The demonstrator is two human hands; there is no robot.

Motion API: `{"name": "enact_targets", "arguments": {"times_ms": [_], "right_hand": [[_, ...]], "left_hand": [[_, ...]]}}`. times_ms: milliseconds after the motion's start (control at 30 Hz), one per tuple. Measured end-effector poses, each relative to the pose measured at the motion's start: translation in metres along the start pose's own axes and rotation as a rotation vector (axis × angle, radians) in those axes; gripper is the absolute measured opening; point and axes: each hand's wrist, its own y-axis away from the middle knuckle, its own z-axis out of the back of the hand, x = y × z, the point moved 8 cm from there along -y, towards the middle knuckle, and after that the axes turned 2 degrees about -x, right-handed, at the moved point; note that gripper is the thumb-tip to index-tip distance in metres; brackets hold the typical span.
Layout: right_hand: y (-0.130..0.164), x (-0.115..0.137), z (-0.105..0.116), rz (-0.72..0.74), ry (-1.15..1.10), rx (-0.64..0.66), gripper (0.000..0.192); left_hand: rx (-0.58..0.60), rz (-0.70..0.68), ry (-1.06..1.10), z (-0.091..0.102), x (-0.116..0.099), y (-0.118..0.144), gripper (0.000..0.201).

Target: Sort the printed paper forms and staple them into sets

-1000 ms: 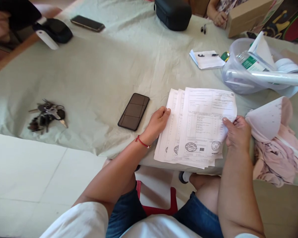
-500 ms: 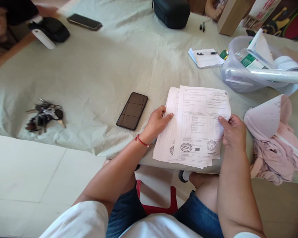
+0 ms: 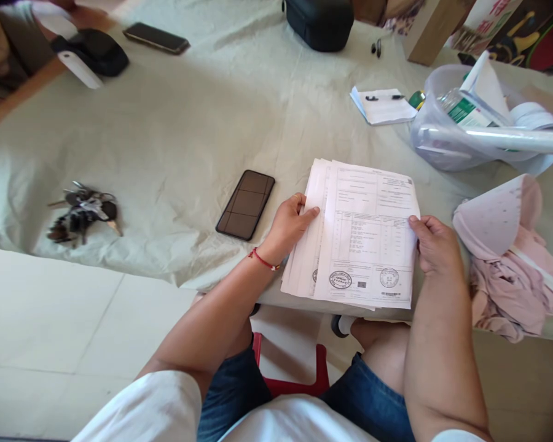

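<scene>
A stack of printed paper sheets (image 3: pixel 368 245) lies at the table's near edge, its top sheet stamped with an oval and a round seal. My left hand (image 3: pixel 292 224) grips the stack's left edge, thumb on top and fingers tucked beneath. At the right edge, my right hand (image 3: pixel 435 242) pinches the paper between thumb and bent fingers. The lower sheets stick out to the left of the top one. Left of my left hand lies a dark smartphone (image 3: pixel 246 205). A crumpled pink cloth cap (image 3: pixel 498 215) is beside my right hand.
A clear plastic basket (image 3: pixel 435 144) with rolls and a bottle stands at the right, near a notepad (image 3: pixel 389 113) with a pen. Keys (image 3: pixel 83 212) lie left. Farther back are another phone (image 3: pixel 156 38), a black case (image 3: pixel 320 24) and a cardboard box (image 3: pixel 431 34).
The top sheet has shifted slightly left and lies flatter, with its right edge straighter. My right hand has moved a little to the right. My left hand keeps its grip.
</scene>
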Motion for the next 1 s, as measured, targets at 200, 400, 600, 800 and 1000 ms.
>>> {"name": "enact_targets", "arguments": {"times_ms": [200,400,600,800,1000], "right_hand": [[-0.001,-0.012,-0.011,-0.005,0.017,-0.023,0.057],[0.006,-0.014,-0.03,0.012,-0.072,-0.036,0.055],[0.02,-0.006,-0.045,0.029,-0.126,-0.03,0.057],[0.025,-0.001,-0.048,-0.098,-0.094,0.151,0.061],[0.023,0.018,-0.044,-0.069,-0.192,0.22,0.055]], "left_hand": [[0.016,0.042,-0.017,-0.003,0.0,0.002,0.022],[-0.121,-0.033,-0.048,0.005,0.003,-0.003,0.035],[-0.077,-0.058,-0.122,-0.002,-0.002,0.0,0.025],[0.052,-0.027,-0.001,-0.012,0.0,0.0,0.005],[0.061,-0.219,0.183,-0.014,-0.031,-0.003,0.006]]}}
